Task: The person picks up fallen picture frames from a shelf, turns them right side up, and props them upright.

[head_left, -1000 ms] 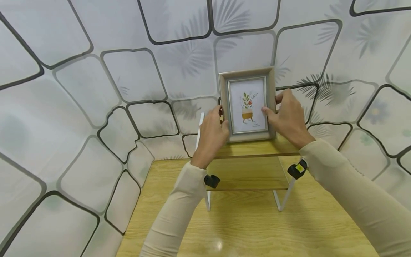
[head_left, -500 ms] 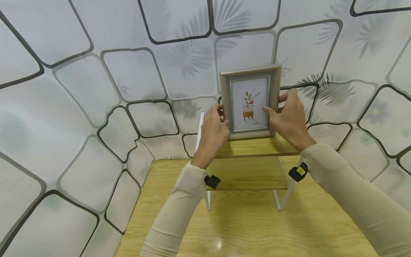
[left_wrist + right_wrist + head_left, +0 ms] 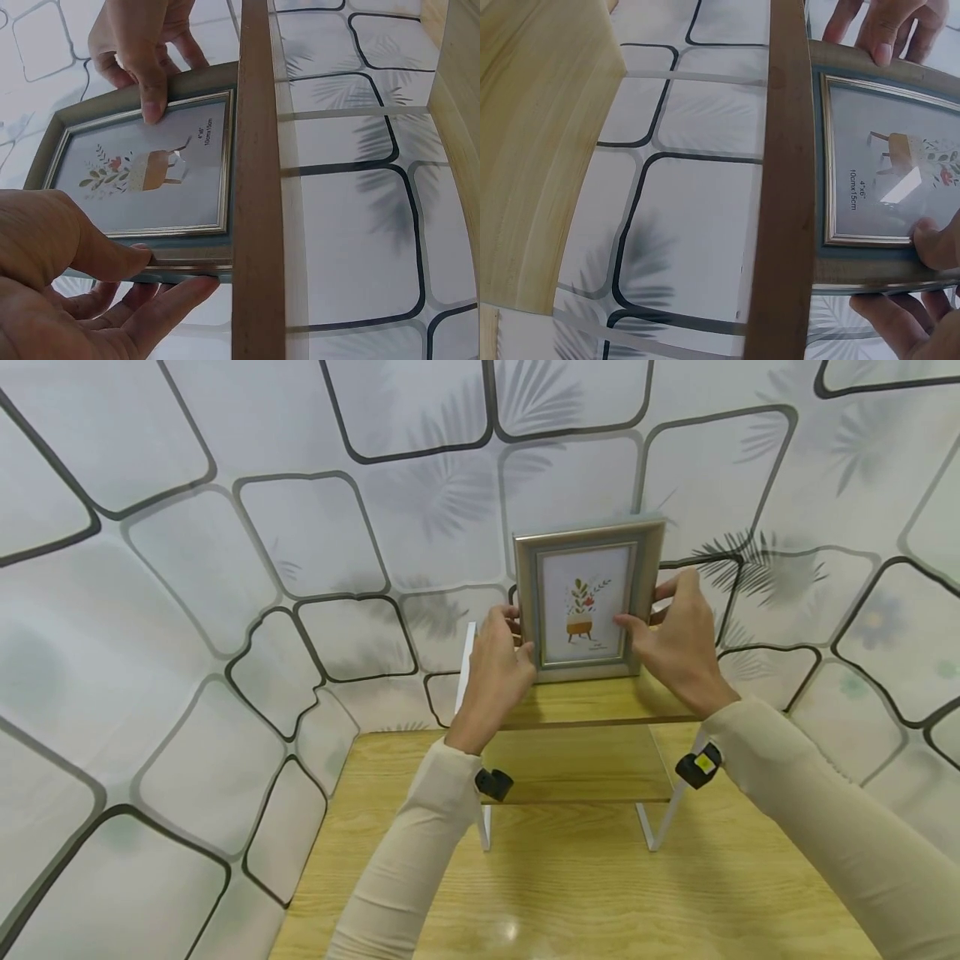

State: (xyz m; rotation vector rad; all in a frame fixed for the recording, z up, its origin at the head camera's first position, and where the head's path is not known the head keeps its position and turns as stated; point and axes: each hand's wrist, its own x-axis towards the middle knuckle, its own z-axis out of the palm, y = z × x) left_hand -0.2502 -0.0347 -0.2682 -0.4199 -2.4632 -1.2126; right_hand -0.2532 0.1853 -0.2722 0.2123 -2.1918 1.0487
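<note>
A picture frame (image 3: 587, 602) with a silvery-beige border and a potted-plant print stands upright on the top shelf board (image 3: 592, 702). My left hand (image 3: 497, 668) holds its left edge, and the left wrist view shows the thumb (image 3: 112, 251) along the border with the fingers beside and behind it. At the opposite edge my right hand (image 3: 681, 647) grips the frame, the thumb (image 3: 939, 244) reaching over the border onto the glazed front and the other fingers behind. The back of the frame is hidden.
The small two-tier rack has a lower board (image 3: 577, 766) and white metal legs (image 3: 660, 822). It stands on a wood-grain surface (image 3: 570, 893). Close behind is a patterned wall (image 3: 442, 510), with another wall (image 3: 150, 693) at the left.
The frame has turned slightly and shifted a little right and back on the board. My right hand has moved slightly right with it; the left hand has stayed nearly still.
</note>
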